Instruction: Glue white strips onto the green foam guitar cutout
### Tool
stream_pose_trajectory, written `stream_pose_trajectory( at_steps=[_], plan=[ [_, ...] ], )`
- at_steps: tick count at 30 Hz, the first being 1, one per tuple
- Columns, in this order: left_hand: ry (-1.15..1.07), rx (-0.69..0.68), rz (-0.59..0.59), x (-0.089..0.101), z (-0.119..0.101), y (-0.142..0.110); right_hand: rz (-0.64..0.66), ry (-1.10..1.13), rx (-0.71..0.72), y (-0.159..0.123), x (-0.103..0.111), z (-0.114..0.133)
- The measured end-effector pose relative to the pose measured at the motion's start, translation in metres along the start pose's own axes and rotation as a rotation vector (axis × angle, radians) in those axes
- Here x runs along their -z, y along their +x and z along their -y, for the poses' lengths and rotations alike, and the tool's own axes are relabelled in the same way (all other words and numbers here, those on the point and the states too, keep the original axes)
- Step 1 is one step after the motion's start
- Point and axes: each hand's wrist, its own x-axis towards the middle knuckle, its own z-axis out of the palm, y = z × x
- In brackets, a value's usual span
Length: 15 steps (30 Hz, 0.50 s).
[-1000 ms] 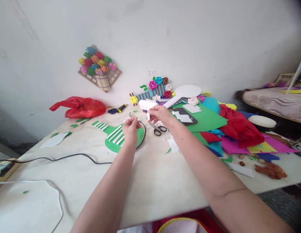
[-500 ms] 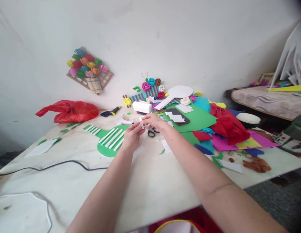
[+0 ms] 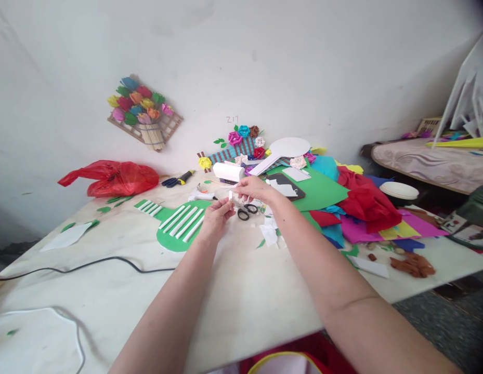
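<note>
Over the middle of the table, my left hand [image 3: 217,217] pinches a small white paper piece [image 3: 231,196] upright between thumb and fingertips. Close beside it is my right hand [image 3: 255,190], its fingers pressed together; whatever they hold is too small to make out. Just below the right hand lie black-handled scissors [image 3: 243,214]. White paper scraps [image 3: 269,234] are scattered nearby. Left of my hands rests a green guitar-shaped cutout [image 3: 169,240] with rows of white paper strips on it. A white glue gun [image 3: 202,195] lies behind the left hand.
A red plastic bag [image 3: 122,179] and pliers [image 3: 179,179] are at the back left. Coloured paper sheets [image 3: 366,202] heap up on the right, near a dark phone-like slab [image 3: 299,194]. A black cable [image 3: 116,258] crosses the table's left side.
My right hand has drawn slightly right and away from my left, which still pinches the white paper piece. More of the scissors and the white scraps beneath now shows.
</note>
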Motion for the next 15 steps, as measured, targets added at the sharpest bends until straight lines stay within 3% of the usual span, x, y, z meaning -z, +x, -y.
stream_pose_trajectory(
  at_steps=[4,6,11,15],
  plan=[
    [0.024,0.004,0.022,-0.003,0.004,0.000,-0.275,-0.645,-0.134,-0.001,0.041,-0.009],
    [0.043,0.018,0.043,-0.004,0.007,0.000,-0.277,-0.816,-0.278,-0.003,0.057,-0.018],
    [0.081,0.050,0.058,-0.007,0.012,-0.001,-0.072,-0.966,-0.537,-0.005,0.073,-0.040],
    [0.084,0.049,0.060,-0.006,0.012,-0.003,-0.136,-0.961,-0.563,-0.006,0.071,-0.054]
  ],
)
